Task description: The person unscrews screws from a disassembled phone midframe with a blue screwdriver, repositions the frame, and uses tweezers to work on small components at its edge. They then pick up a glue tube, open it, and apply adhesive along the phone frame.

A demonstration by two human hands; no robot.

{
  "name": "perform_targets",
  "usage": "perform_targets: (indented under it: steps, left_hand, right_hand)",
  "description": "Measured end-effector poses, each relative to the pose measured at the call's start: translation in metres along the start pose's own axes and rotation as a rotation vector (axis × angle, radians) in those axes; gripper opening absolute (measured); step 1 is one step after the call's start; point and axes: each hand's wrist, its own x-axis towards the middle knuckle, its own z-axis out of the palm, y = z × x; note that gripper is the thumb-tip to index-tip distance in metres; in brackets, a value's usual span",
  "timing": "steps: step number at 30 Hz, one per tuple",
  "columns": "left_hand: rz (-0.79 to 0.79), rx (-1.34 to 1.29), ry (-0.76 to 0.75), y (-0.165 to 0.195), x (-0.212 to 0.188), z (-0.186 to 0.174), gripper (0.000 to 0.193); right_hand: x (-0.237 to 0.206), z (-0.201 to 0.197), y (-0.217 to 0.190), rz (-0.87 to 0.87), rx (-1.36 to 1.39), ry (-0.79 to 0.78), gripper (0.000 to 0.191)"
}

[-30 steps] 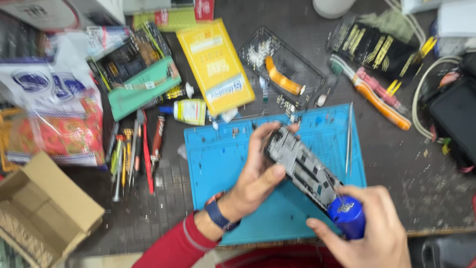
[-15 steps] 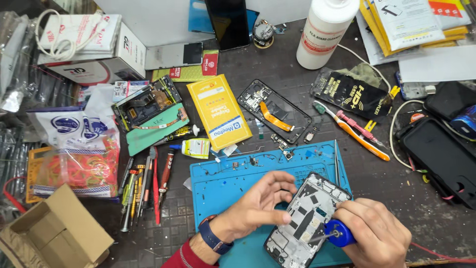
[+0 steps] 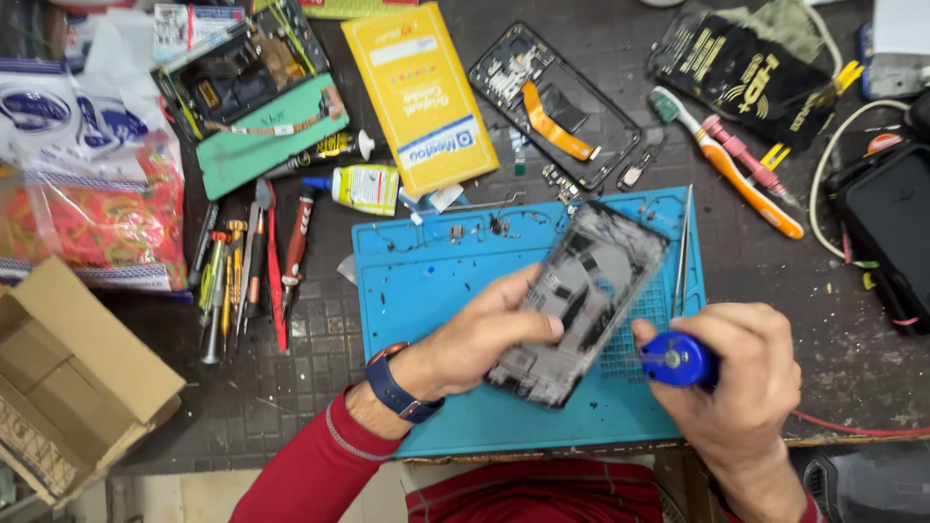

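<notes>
Centrally, opened phone frame (image 3: 581,305) is gripped along lower edge by left hand (image 3: 484,339), tilted above blue work mat (image 3: 426,281). Blue-handled screwdriver (image 3: 678,359) is clasped in closed right hand (image 3: 741,373), just beside frame. Tweezers (image 3: 682,254) lie on mat.

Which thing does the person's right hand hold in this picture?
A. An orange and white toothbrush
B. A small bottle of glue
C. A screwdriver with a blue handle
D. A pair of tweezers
C: the right hand is closed around the blue handle of a screwdriver, beside the opened phone that the left hand steadies over the blue mat.
</notes>
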Motion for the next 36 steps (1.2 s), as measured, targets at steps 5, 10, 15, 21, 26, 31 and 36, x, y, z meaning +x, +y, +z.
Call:
perform_targets:
  steps: [5,10,15,21,26,31,36]
  left_hand:
    - [0.135,-0.230,-0.013,0.016,0.000,0.007,0.061]
    - [0.197,-0.224,0.102,0.020,0.004,0.008,0.058]
    - [0.124,-0.155,0.202,0.010,0.011,0.000,0.056]
    - [0.084,-0.182,0.124,0.000,0.012,-0.008,0.080]
    - [0.075,-0.105,0.136,-0.001,0.012,-0.009,0.079]
    - [0.089,-0.106,0.139,-0.002,0.012,-0.007,0.078]
    - [0.103,-0.095,0.137,-0.003,0.012,-0.006,0.078]
  right_hand:
    - [-0.011,-0.008,-0.007,0.184,0.037,-0.343,0.055]
    - [-0.018,-0.013,0.000,0.133,-0.131,-0.568,0.054]
    - [-0.018,-0.013,0.003,0.164,-0.232,-0.689,0.046]
    - [-0.009,-0.007,0.000,0.098,-0.272,-0.725,0.046]
    - [-0.002,-0.005,0.000,0.062,-0.273,-0.758,0.047]
    - [0.000,-0.006,0.002,0.027,-0.275,-0.792,0.044]
    - [0.001,-0.006,0.002,0.020,-0.287,-0.804,0.044]
